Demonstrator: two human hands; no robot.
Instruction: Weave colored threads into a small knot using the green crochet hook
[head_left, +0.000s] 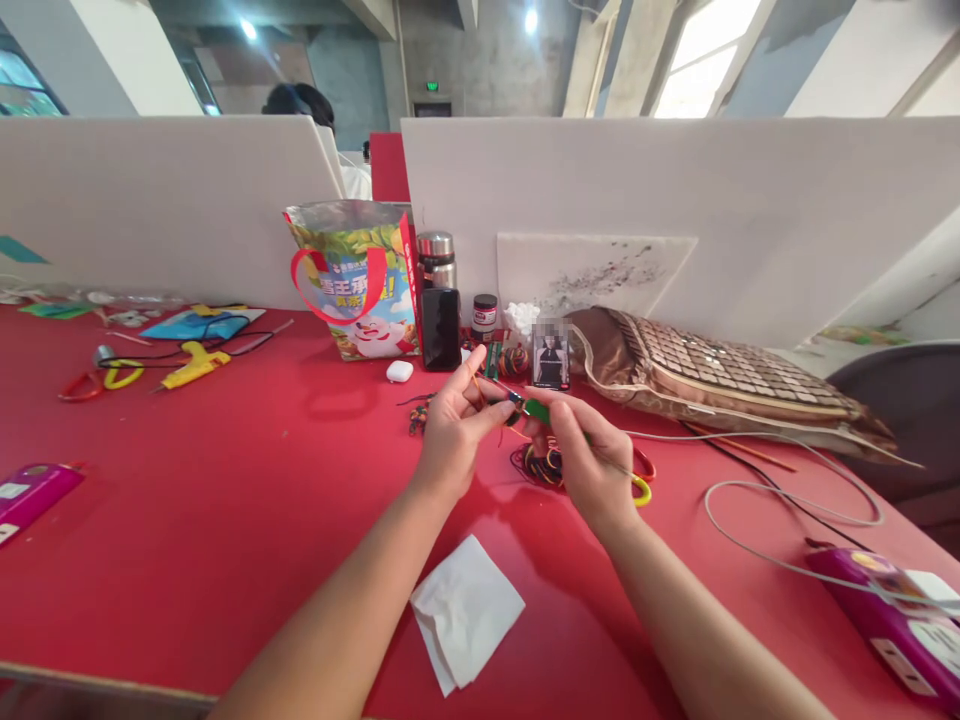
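Note:
My left hand (452,425) is closed, pinching a dark cord piece (508,404) between thumb and fingers, with one finger raised. A thin orange strand shows by its fingers. My right hand (592,455) grips a slim green tool (537,410) with a shiny metal end, which meets the cord piece; its exact kind is unclear. Beneath the right hand lies a bundle of dark and coloured cord (541,466). Red-and-yellow-handled scissors (641,490) show partly beside that hand. More knotted cord (418,418) lies left of the left hand.
A folded white tissue (469,612) lies between my forearms. Behind my hands stand a colourful bag (364,290), a black phone (441,330) and a jar (484,315). A sequined pouch (720,375) and a looping grey cable (757,485) are on the right, a yellow glue gun (196,365) left.

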